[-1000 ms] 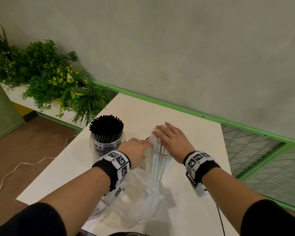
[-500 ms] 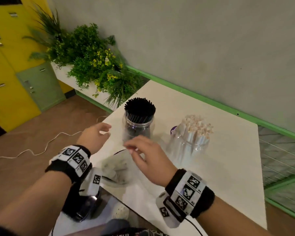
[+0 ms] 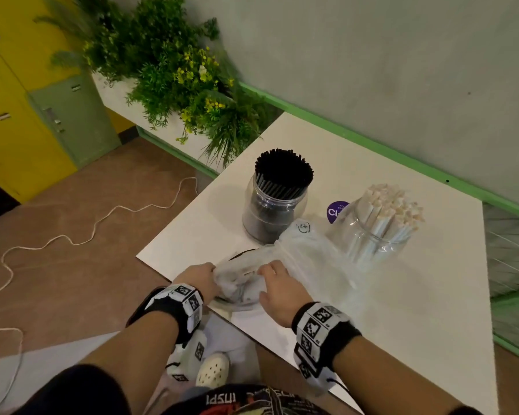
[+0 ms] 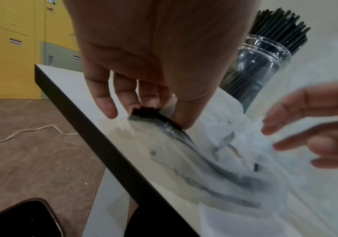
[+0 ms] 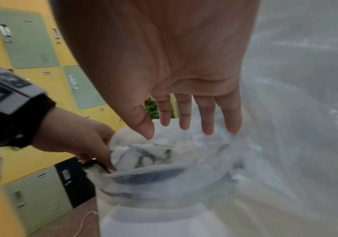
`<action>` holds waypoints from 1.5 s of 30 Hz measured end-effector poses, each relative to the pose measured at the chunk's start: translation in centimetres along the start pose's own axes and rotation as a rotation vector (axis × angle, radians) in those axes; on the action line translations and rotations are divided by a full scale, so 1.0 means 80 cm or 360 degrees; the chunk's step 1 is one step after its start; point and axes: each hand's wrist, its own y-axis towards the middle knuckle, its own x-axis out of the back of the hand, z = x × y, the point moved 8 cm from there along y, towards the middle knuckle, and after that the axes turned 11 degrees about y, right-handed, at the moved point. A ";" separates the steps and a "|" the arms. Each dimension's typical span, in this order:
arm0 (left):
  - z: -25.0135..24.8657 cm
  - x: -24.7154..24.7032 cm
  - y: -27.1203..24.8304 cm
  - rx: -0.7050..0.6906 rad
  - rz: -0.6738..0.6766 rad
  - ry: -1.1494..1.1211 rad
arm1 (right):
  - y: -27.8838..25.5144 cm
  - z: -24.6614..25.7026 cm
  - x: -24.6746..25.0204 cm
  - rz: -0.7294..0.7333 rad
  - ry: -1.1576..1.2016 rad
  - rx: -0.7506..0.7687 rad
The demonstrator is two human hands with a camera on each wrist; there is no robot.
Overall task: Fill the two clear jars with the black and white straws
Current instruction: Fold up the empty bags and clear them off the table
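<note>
One clear jar [image 3: 274, 202] on the white table [image 3: 402, 310] is packed with black straws [image 3: 283, 172]. To its right, a second clear jar [image 3: 378, 232] holds white straws [image 3: 393, 205]. A crumpled clear plastic bag [image 3: 297, 259] lies in front of them at the near-left table edge. My left hand [image 3: 200, 278] pinches a black curved rim [image 4: 149, 112], seemingly a lid, together with the bag's edge. My right hand [image 3: 279, 286] hovers over the bag with its fingers [image 5: 206, 115] straight and spread, holding nothing. Both hands are well short of the jars.
A purple round sticker [image 3: 336, 211] lies between the jars. Green plants [image 3: 177, 76] stand off the table's far-left corner and a grey wall runs behind. Yellow and green lockers [image 3: 27, 100] and a white cable [image 3: 72, 238] on the brown floor are at left.
Both hands left the white-straw jar and came back and left to the plastic bag at the table edge. My left hand has taken hold of the rim there. My head turned left.
</note>
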 end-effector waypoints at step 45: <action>0.029 0.001 0.028 0.0166 -0.0049 -0.0420 | 0.042 -0.060 -0.015 0.0155 -0.0367 -0.0375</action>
